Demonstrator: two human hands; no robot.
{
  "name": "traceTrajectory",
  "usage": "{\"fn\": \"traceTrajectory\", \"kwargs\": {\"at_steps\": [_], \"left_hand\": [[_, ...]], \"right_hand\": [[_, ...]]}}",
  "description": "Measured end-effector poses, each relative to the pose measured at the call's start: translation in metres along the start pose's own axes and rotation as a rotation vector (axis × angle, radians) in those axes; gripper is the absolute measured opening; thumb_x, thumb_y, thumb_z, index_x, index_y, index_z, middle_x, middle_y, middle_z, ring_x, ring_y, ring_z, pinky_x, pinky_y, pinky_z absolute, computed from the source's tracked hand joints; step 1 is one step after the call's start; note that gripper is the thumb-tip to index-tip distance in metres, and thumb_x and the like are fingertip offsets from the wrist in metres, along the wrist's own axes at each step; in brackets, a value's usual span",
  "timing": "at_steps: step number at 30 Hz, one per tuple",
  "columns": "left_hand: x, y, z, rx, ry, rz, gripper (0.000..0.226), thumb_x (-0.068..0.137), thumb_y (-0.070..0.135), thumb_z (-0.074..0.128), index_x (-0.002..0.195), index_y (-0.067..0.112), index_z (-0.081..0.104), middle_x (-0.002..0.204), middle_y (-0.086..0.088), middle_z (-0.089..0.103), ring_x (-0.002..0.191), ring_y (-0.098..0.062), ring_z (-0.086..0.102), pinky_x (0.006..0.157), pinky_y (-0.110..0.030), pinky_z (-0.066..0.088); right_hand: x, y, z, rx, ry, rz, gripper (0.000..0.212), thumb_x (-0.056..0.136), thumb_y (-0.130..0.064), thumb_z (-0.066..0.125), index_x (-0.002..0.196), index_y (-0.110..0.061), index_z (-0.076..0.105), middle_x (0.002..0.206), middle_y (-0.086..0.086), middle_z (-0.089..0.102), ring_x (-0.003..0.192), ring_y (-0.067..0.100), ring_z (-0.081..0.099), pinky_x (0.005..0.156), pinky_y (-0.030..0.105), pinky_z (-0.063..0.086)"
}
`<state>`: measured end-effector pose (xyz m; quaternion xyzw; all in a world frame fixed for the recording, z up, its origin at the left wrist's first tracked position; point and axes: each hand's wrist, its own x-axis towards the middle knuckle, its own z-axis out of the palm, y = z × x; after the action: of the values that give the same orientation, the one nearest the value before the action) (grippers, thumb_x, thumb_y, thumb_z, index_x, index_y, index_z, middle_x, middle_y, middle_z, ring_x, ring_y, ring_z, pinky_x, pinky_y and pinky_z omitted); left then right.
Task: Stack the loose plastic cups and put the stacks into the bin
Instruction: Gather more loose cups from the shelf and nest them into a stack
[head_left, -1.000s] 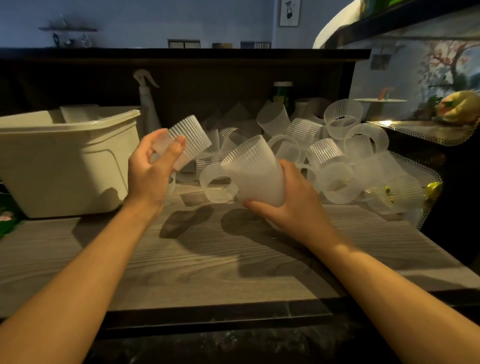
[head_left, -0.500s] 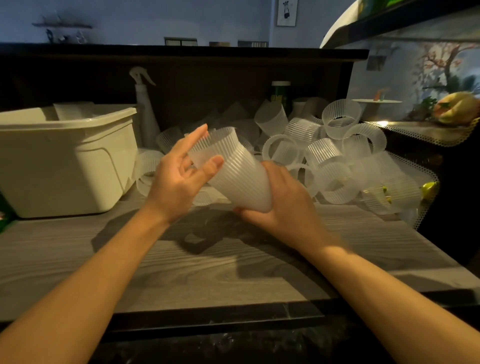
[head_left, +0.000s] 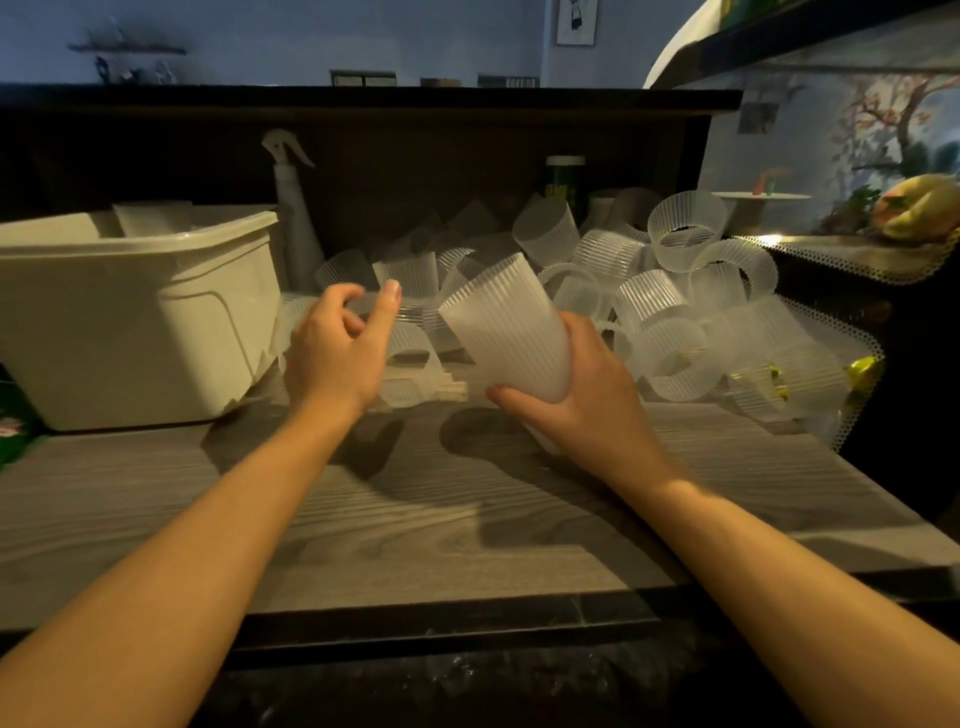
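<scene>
Right hand (head_left: 587, 395) grips ribbed cup stack (head_left: 506, 332), mouth tilted up-left to receive more. Left hand (head_left: 337, 343) empty, fingers loosely curled, reaching toward loose cups (head_left: 670, 291) along countertop's rear edge. Bin (head_left: 140, 312) at left edge.

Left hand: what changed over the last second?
It held a single cup, brought it right and nested it into the stack, then let go. Now the left hand is empty, fingers loosely curled, left of the stack. The right hand grips the stack as before. Bin and cup pile unchanged.
</scene>
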<state>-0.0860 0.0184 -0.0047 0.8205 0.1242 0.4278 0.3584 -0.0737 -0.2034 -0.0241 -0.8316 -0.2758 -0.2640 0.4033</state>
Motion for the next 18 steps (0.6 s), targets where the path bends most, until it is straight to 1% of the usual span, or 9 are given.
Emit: {"fn": "traceTrajectory", "kwargs": {"at_steps": [2,4,5,8,10,12,14,16,18], "left_hand": [[0.011,-0.012,0.007,0.178,-0.023,-0.107,0.061,0.090,0.069,0.047,0.120,0.017,0.058,0.108,-0.006,0.063,0.096,-0.022,0.058,0.074,-0.033,0.040],[0.016,-0.022,0.014,0.356,-0.128,-0.132,0.073,0.085,0.078,0.043,0.119,0.016,0.057,0.120,-0.012,0.060,0.109,-0.031,0.056,0.087,-0.042,0.045],[0.016,-0.026,0.017,0.441,-0.183,-0.113,0.079,0.081,0.083,0.038,0.114,0.015,0.059,0.117,-0.012,0.060,0.106,-0.032,0.057,0.089,-0.045,0.046],[0.013,-0.023,0.021,0.535,-0.320,-0.063,0.082,0.075,0.091,0.028,0.083,0.016,0.058,0.088,-0.010,0.063,0.078,-0.027,0.057,0.072,-0.039,0.048],[0.010,-0.016,0.020,0.440,-0.440,-0.081,0.078,0.075,0.087,0.038,0.088,0.013,0.059,0.092,-0.010,0.065,0.081,-0.026,0.059,0.075,-0.040,0.050],[0.006,-0.009,0.017,0.289,-0.520,-0.089,0.079,0.074,0.079,0.056,0.117,0.014,0.058,0.114,-0.007,0.063,0.099,-0.026,0.059,0.085,-0.042,0.052],[0.004,-0.006,0.011,0.116,-0.494,-0.081,0.081,0.073,0.066,0.071,0.136,0.020,0.047,0.130,-0.005,0.056,0.111,-0.023,0.055,0.089,-0.040,0.050],[0.007,-0.007,0.005,-0.106,-0.400,-0.096,0.079,0.076,0.050,0.078,0.140,0.025,0.041,0.126,0.000,0.057,0.112,-0.022,0.057,0.092,-0.042,0.052],[0.012,-0.008,-0.001,-0.412,-0.330,-0.148,0.076,0.080,0.039,0.079,0.143,0.024,0.038,0.114,0.003,0.058,0.107,-0.020,0.063,0.087,-0.038,0.056]], "right_hand": [[-0.001,-0.001,-0.001,0.005,0.007,0.023,0.079,0.072,-0.055,0.078,0.132,-0.020,0.040,0.115,-0.009,0.046,0.102,0.012,0.050,0.083,0.039,0.051],[-0.001,-0.002,0.000,0.004,0.000,0.023,0.079,0.073,-0.055,0.077,0.133,-0.020,0.039,0.116,-0.009,0.045,0.103,0.011,0.049,0.083,0.037,0.050],[-0.001,-0.002,0.000,0.001,-0.004,0.023,0.080,0.073,-0.056,0.077,0.134,-0.021,0.038,0.117,-0.009,0.046,0.103,0.011,0.049,0.083,0.036,0.050],[0.000,0.001,0.000,0.000,-0.001,0.043,0.082,0.073,-0.057,0.077,0.135,-0.022,0.038,0.120,-0.007,0.048,0.105,0.013,0.051,0.085,0.041,0.052],[0.000,0.001,-0.001,0.008,0.009,0.051,0.082,0.072,-0.056,0.077,0.135,-0.022,0.038,0.120,-0.007,0.049,0.105,0.013,0.052,0.085,0.042,0.052],[0.000,0.002,-0.001,0.007,0.013,0.052,0.083,0.072,-0.056,0.078,0.135,-0.022,0.038,0.119,-0.007,0.049,0.105,0.013,0.052,0.085,0.042,0.052],[0.000,0.003,-0.002,0.003,0.013,0.057,0.083,0.071,-0.058,0.077,0.134,-0.023,0.038,0.117,-0.008,0.049,0.103,0.013,0.052,0.084,0.042,0.053],[0.000,0.003,-0.004,-0.002,0.014,0.060,0.082,0.070,-0.059,0.077,0.133,-0.024,0.039,0.114,-0.009,0.048,0.102,0.013,0.053,0.084,0.042,0.053],[0.000,0.003,-0.006,-0.022,0.012,0.045,0.081,0.071,-0.058,0.077,0.133,-0.023,0.039,0.112,-0.011,0.046,0.101,0.011,0.050,0.085,0.041,0.052]]}}
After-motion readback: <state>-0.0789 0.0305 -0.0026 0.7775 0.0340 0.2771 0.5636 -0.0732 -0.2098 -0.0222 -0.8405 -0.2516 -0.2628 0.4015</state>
